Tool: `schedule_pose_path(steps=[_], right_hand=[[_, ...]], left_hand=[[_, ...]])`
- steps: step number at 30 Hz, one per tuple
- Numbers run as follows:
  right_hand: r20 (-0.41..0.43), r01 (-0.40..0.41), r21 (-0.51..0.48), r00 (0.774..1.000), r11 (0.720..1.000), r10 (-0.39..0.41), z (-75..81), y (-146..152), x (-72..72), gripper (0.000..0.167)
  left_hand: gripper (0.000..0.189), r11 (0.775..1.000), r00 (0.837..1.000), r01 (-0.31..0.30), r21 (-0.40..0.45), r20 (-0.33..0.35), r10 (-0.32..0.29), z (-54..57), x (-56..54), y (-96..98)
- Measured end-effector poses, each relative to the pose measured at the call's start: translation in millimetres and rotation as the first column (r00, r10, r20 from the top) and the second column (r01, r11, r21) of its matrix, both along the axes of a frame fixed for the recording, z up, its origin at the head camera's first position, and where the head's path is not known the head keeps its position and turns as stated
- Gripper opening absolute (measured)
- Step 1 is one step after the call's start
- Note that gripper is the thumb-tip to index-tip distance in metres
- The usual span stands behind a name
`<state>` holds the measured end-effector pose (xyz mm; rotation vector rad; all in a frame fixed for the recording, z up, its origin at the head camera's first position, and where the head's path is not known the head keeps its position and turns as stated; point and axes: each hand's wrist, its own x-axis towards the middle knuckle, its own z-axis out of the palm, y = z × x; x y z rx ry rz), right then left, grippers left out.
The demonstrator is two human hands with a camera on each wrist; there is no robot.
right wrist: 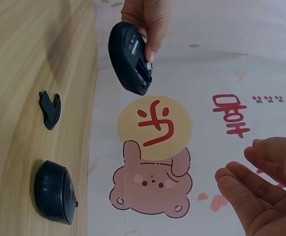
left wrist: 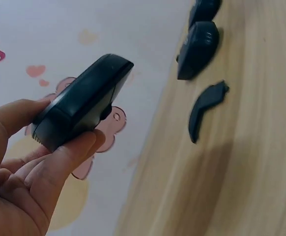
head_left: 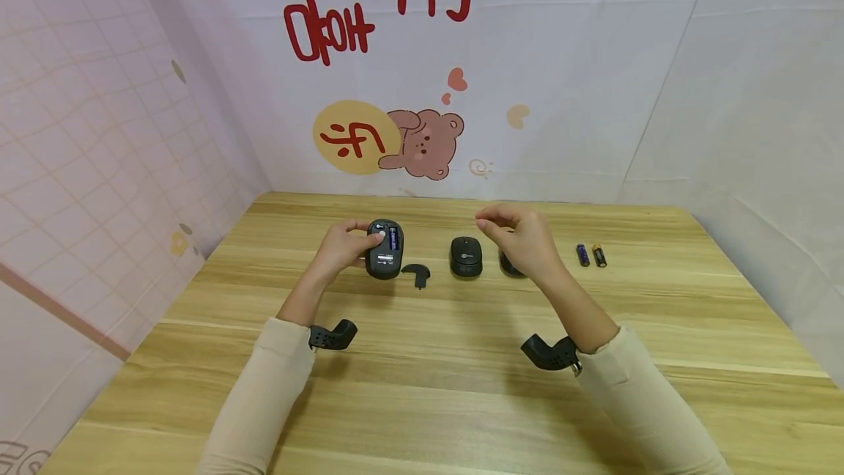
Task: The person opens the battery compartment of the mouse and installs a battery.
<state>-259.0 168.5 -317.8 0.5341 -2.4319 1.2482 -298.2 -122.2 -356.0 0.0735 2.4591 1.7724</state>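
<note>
My left hand (head_left: 343,246) grips a black computer mouse (head_left: 385,262) above the table, its underside turned up. The battery compartment is uncovered, and a blue battery (head_left: 393,237) lies in it. Below and to the right, on the table, is a black battery cover (head_left: 418,273). My right hand (head_left: 524,237) hovers over the table with its fingers relaxed and nothing between them, as the right wrist view confirms. A second mouse (head_left: 466,259) stands upright between the hands. Partly hidden behind my right hand is a third mouse (head_left: 511,265).
Two batteries, one blue (head_left: 583,254) and one black and orange (head_left: 598,255), lie to the right of my right hand. Printed cloth (head_left: 574,79) rises behind the wooden table (head_left: 428,387). Each wrist wears a black camera mount (head_left: 549,352).
</note>
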Motion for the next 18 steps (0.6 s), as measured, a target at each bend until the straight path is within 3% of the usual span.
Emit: schedule_pose_path(steps=[11, 18], right_hand=[[0.031, -0.003, 0.004, 1.0, 1.0, 0.002, -4.7, 2, -0.8, 0.016], [0.024, -0.004, 0.003, 1.0, 1.0, 0.004, -5.3, 2, 0.0, 0.016]], left_hand=[[0.041, 0.991, 0.996, -0.077, -0.107, 0.033, 0.081, -27.9, -12.4, -9.9], [0.042, 0.981, 0.996, -0.083, -0.173, 0.026, 0.089, -43.8, -19.1, -11.1]])
